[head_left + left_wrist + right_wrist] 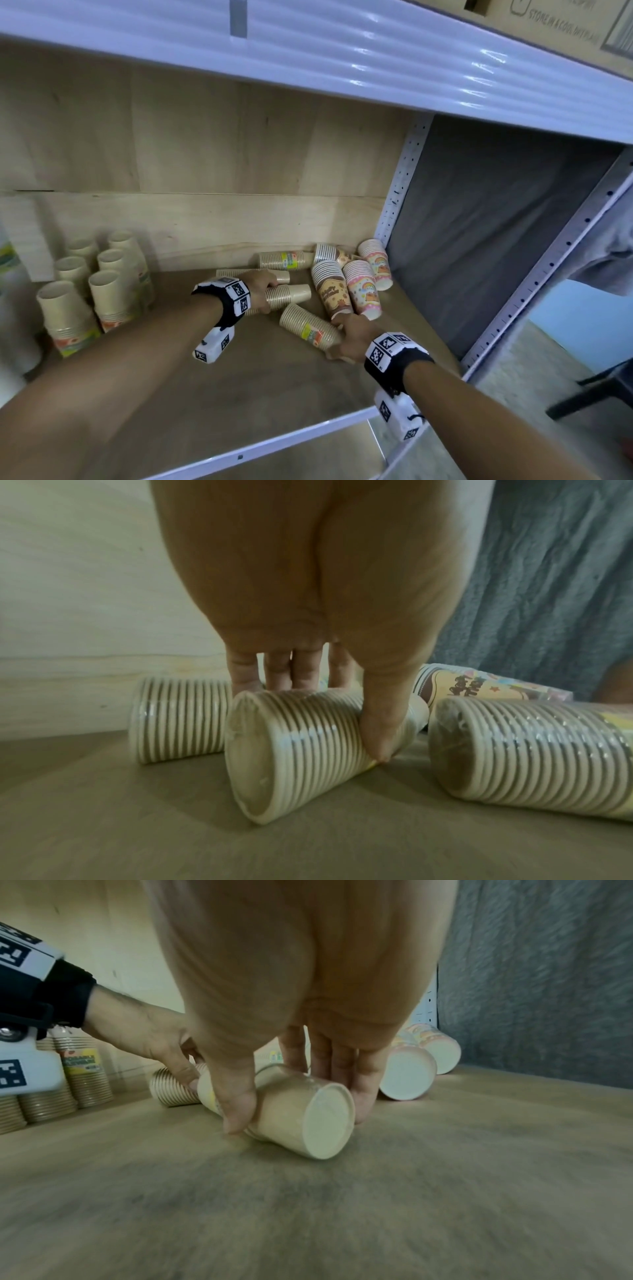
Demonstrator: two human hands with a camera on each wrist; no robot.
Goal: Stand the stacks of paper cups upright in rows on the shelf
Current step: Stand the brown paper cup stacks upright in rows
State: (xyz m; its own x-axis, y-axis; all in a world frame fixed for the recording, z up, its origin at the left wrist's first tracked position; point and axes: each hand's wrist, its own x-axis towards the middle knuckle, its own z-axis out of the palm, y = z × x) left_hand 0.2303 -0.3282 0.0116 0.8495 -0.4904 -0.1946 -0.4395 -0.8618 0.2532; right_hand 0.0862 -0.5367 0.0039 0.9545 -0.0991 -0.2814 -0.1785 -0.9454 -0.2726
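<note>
Head view: roughly a third done, by my count. Six plain kraft-brown paper cup stacks [92, 291] stand mouth-up in two rows at the left of the brown wooden shelf [257, 383]. Still lying down: about four more kraft stacks mid-shelf, plus about four printed stacks, brown and pink cartoon designs [349, 284], piled by the white perforated upright [399, 192] at the right. Left hand [263, 287] is wrapped over one lying plastic-wrapped kraft cup stack [287, 296]. Right hand [352, 337] grips the narrow end of another lying kraft stack with a yellow label [308, 327]. Both stacks rest on the shelf, not yet lifted.

Left wrist view: the left hand's grip is clamped on its stack [308, 737], thumb [380, 723] on the near side, fingers [243, 674] over the far side. Stack is horizontal, touching the shelf. More lying stacks on either side.

Right wrist view: the right hand's [308, 988] grip is clamped on its stack [301, 1112], thumb one side, fingers the other, base facing the camera. Stack seems to be lying on the board. Picture is motion-blurred. Pink printed stacks [407, 1076] lie behind; standing kraft stacks show at far left.

Remaining: about eight stacks to upright, these two likely next.
</note>
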